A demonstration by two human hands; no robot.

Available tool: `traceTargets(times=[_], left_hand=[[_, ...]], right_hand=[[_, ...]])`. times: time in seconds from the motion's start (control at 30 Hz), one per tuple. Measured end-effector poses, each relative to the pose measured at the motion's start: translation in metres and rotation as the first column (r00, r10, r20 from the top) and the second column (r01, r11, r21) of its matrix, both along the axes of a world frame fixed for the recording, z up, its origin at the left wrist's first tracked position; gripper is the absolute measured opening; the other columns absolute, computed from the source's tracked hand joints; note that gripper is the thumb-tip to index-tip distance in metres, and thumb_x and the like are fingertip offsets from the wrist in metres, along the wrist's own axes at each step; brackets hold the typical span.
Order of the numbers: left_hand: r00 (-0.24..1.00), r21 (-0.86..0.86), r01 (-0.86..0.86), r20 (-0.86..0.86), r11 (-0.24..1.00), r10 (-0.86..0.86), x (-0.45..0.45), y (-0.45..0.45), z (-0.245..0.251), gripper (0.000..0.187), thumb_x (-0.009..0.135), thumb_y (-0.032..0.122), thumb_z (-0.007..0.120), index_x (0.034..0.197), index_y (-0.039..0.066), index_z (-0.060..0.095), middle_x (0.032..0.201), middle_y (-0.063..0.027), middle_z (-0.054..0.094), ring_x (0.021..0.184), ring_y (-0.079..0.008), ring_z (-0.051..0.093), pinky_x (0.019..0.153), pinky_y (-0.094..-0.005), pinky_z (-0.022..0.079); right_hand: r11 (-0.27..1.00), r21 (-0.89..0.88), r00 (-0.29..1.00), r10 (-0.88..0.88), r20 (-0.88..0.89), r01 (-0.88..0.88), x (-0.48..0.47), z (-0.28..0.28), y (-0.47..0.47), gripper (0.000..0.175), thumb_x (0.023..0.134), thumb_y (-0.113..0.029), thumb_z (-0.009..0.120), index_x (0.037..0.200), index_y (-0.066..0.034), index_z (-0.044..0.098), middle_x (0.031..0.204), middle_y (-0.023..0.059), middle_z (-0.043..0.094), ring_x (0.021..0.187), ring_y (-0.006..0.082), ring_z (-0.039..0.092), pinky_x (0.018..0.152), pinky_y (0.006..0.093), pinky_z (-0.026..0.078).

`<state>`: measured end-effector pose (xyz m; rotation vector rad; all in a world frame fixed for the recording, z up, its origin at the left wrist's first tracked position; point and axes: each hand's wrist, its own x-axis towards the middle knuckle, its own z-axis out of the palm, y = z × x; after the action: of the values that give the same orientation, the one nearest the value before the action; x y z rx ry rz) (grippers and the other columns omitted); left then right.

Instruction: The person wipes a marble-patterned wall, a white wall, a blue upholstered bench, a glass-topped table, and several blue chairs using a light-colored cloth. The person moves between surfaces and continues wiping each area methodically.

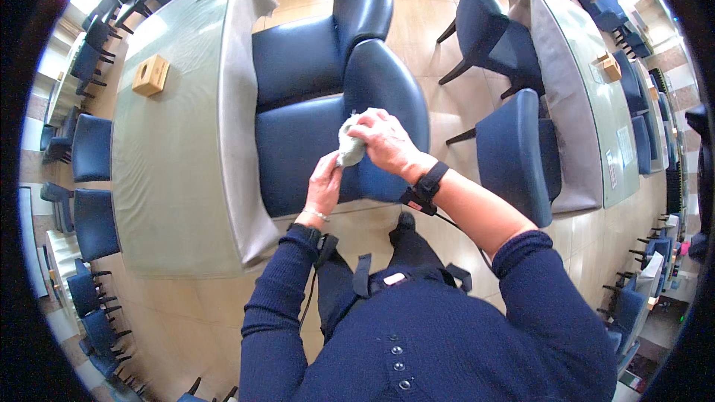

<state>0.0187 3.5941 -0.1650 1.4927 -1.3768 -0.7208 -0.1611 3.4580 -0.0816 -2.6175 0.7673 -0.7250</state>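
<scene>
A pale, crumpled cloth (351,145) is held between my two hands, above the nearer of two dark blue padded chairs. My right hand (388,139) grips its upper part, with the fingers bent over it. The fingertips of my left hand (325,181) pinch its lower end. Below and behind the cloth is the curved backrest (391,89) of the nearer chair, and its seat (301,151) lies to the left. Whether the cloth touches the chair I cannot tell.
Left of the chairs stands a glass-topped table (173,178) with a draped cloth and a wooden tissue box (151,75). To the right, more blue chairs (511,162) stand at another covered table (581,106). Cables hang from both my wrists.
</scene>
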Motion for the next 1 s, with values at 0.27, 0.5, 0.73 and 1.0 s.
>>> traceTargets(times=[0.27,0.5,0.73,1.0], left_hand=[[0.983,0.128,-0.165,-0.056,0.978,0.174,-0.147,-0.021,-0.033,0.046,0.1,-0.003,0.053,0.143,0.007,0.062,0.143,-0.0156,0.064,0.136,-0.0307,0.058,0.117,-0.0379,0.042],[0.991,0.32,0.051,-0.13,0.946,-0.009,-0.122,-0.001,0.003,0.043,0.099,-0.005,0.052,0.139,0.003,0.064,0.144,-0.0132,0.063,0.138,-0.0248,0.056,0.119,-0.0365,0.039],[0.984,-0.003,-0.178,-0.024,0.984,0.178,-0.101,-0.174,0.002,0.04,0.101,0.0,0.054,0.14,0.004,0.064,0.144,-0.0186,0.062,0.137,-0.0325,0.057,0.119,-0.0393,0.041],[0.988,0.088,-0.15,-0.018,0.985,0.152,-0.118,-0.147,-0.006,0.044,0.092,-0.005,0.057,0.135,0.001,0.066,0.143,-0.0212,0.063,0.136,-0.036,0.059,0.117,-0.0405,0.044]], right_hand=[[0.947,0.299,0.991,-0.098,-0.088,0.12,-0.145,-0.068,0.012,0.05,0.073,-0.001,0.07,0.118,-0.0217,0.07,0.127,0.0133,0.062,0.124,0.0435,0.054,0.106,0.0512,0.05],[0.832,0.523,0.981,0.186,0.054,-0.187,-0.163,-0.053,0.015,0.046,0.073,0.003,0.068,0.115,-0.015,0.067,0.122,0.0138,0.061,0.119,0.0418,0.057,0.101,0.049,0.052],[0.967,0.254,0.997,-0.02,0.079,0.0,-0.107,-0.033,-0.139,0.042,0.075,0.001,0.07,0.114,-0.0134,0.068,0.115,0.0162,0.065,0.114,0.0419,0.059,0.1,0.0472,0.051],[0.954,0.277,0.978,0.156,-0.138,-0.113,-0.11,-0.035,-0.155,0.049,0.073,-0.002,0.069,0.12,-0.0184,0.066,0.123,0.0146,0.059,0.12,0.0426,0.058,0.098,0.0488,0.055]])
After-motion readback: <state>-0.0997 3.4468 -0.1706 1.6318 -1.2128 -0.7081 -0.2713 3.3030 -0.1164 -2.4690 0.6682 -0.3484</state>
